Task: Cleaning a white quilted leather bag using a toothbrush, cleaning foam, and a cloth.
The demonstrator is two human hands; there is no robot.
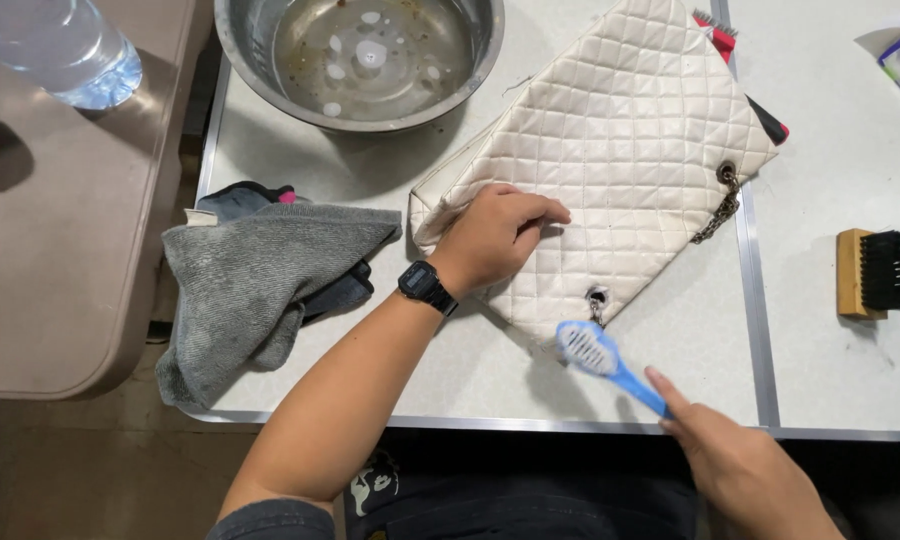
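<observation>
A white table [450, 400] with a metal edge fills most of the view, seen from above. Lying flat on it, under the person's left hand [495, 238], is a cream quilted handbag [620, 150], set at a slant, with a dark chain strap [722, 205] at its right side. The left hand presses down on the bag's lower left part, fingers curled and knuckles up, holding nothing; a black digital watch [427, 287] sits on that wrist.

Beyond the left hand, at the far edge of the table, stands a round steel bowl [360, 55] with a little murky water in it. To the left of the left hand lies a crumpled grey towel [255, 285], partly hanging over the table's edge. Further left, on a tan table, is a clear plastic bottle [55, 45].

The right hand [740, 465] enters from the lower right, fingers closed around the handle of a small blue brush [605, 360]. The brush head points up and left, its bristles just at the bag's lower edge, near a metal ring [597, 297]. Well to the right of that hand lies a wooden brush with black bristles [875, 272].
</observation>
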